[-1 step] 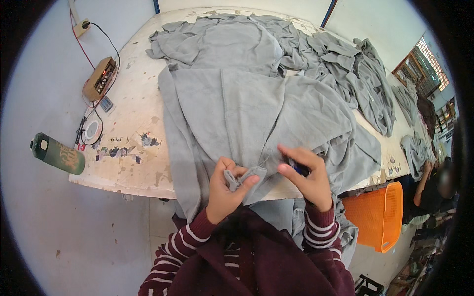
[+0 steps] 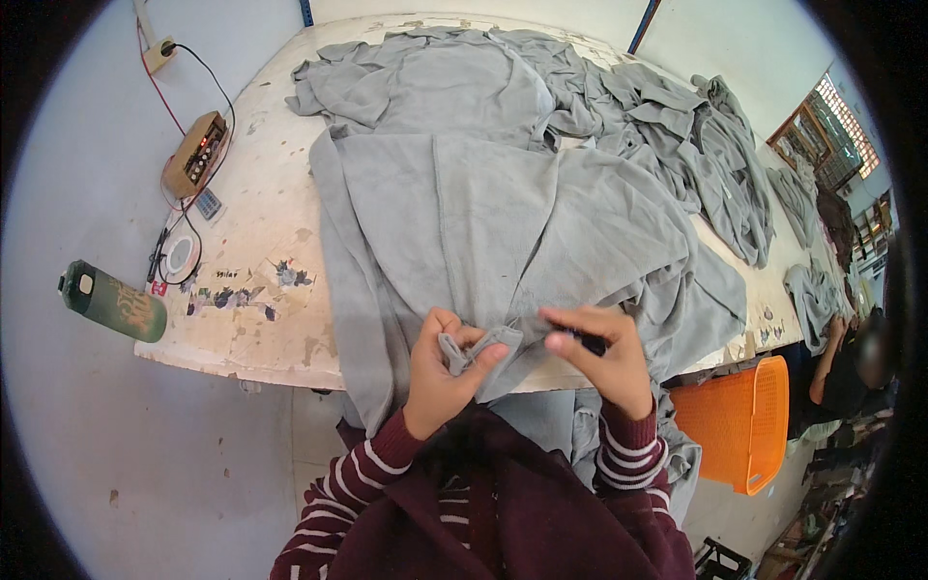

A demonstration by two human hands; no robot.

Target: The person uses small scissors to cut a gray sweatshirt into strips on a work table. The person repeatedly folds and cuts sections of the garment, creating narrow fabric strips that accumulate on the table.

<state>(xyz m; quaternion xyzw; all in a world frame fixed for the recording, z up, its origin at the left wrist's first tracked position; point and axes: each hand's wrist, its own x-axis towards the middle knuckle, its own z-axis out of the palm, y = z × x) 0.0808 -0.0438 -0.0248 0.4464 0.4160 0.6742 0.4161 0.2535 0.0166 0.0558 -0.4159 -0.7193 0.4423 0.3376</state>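
A grey garment [image 2: 493, 213] is spread over the table and hangs over its near edge. My left hand [image 2: 445, 367] is closed on a folded edge of it, pinched between thumb and fingers. To the right, my right hand [image 2: 609, 353] is curled around a small dark tool [image 2: 588, 340], mostly hidden in the palm and blurred, so its kind does not show. The thumb and forefinger of that hand point toward the pinched edge, a short gap away from it. A loose thread seems to rise from the cloth between the hands.
More grey garments [image 2: 667, 116] lie heaped at the table's far side and right. An orange basket [image 2: 730, 425] stands right of the table. A green bottle [image 2: 116, 302], a brown box with cables [image 2: 196, 155] and a small remote [image 2: 208, 203] are at the left. Another person [image 2: 851, 362] is far right.
My right hand's forefinger has come down slightly toward the thumb, and the dark tool has turned a little. My left hand and the garment look the same.
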